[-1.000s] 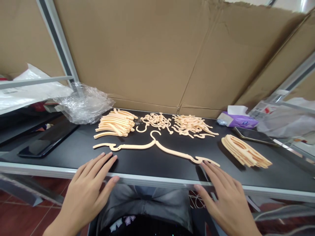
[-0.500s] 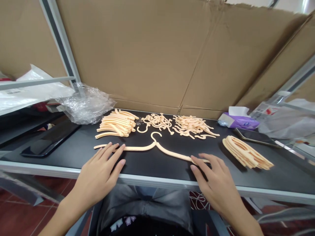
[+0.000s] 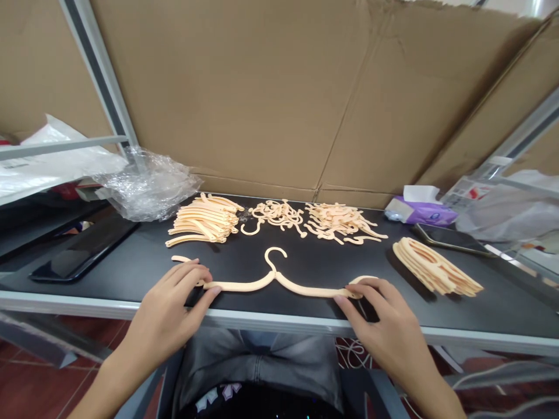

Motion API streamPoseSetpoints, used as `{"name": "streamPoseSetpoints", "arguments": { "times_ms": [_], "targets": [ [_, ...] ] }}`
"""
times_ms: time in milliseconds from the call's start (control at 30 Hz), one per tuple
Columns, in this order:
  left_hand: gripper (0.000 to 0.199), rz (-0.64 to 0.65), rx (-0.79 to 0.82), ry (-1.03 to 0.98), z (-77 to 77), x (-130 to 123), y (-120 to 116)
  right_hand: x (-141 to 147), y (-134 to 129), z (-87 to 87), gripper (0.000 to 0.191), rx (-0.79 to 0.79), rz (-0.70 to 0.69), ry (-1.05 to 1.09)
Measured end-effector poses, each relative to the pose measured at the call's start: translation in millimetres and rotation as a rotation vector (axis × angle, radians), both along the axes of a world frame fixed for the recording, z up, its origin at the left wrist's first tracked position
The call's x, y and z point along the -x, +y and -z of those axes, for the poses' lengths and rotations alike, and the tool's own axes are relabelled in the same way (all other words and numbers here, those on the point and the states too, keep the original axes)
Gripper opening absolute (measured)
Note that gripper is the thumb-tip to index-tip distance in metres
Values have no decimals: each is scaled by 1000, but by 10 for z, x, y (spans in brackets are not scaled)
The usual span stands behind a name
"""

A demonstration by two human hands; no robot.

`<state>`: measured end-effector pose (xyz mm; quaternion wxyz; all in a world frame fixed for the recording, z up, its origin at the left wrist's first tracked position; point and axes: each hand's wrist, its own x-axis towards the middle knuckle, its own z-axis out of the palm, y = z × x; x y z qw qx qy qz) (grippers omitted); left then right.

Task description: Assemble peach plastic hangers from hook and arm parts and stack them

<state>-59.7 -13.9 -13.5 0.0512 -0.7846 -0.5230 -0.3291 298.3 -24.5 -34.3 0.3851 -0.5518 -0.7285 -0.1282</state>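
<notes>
A cream plastic folding clothes hanger (image 3: 248,286) lies spread above the near edge of the black table, its hook pointing away from me. My left hand (image 3: 177,299) pinches the outer part of its left arm between thumb and fingers. At the other end, my right hand (image 3: 378,308) grips the right arm the same way, with a curved end piece showing past the fingers. Another short tip sticks out beyond my left fingers. The joints under both hands are partly hidden.
Behind the hanger lie piles of straight arm pieces (image 3: 203,220), hooks (image 3: 279,215) and curved end pieces (image 3: 340,221). Folded hangers (image 3: 434,267) are stacked at right, near a phone (image 3: 454,240) and a purple tissue pack (image 3: 423,210). A dark tray-like object (image 3: 82,250) and clear plastic wrap (image 3: 151,183) sit at left.
The hanger has come closer to me, and its two arms now lie more level. My fingers, flatter before, have curled around its ends.
</notes>
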Motion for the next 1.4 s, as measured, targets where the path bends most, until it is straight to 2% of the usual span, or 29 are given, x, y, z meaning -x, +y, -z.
{"name": "streamPoseSetpoints", "arguments": {
  "times_ms": [167, 333, 533, 733, 933, 1100, 1267, 1400],
  "targets": [
    [26, 120, 72, -60, -53, 49, 36, -15, 4, -38, 21, 19, -47, 48],
    [18, 221, 133, -49, -146, -12, 5, -36, 5, -26, 22, 30, -49, 49],
    [28, 328, 234, -18, -251, -36, -30, -39, 12, -13, 23, 14, -52, 60],
    [38, 312, 223, 1, -244, -8, -11, -45, 14, -12, 21, 14, -57, 56],
    [50, 148, 196, 19, -177, -40, 25, -50, 8, -7, 20, 5, -62, 58],
    [41, 138, 236, -45, -154, -41, 50, -53, 4, -10, 20, 10, -63, 69],
    [23, 219, 243, -156, -115, -42, 99, -56, 17, -7, 21, 8, -67, 68],
    [18, 256, 160, -151, -53, -34, 165, -49, 20, 3, 22, -10, -72, 64]
  ]
}}
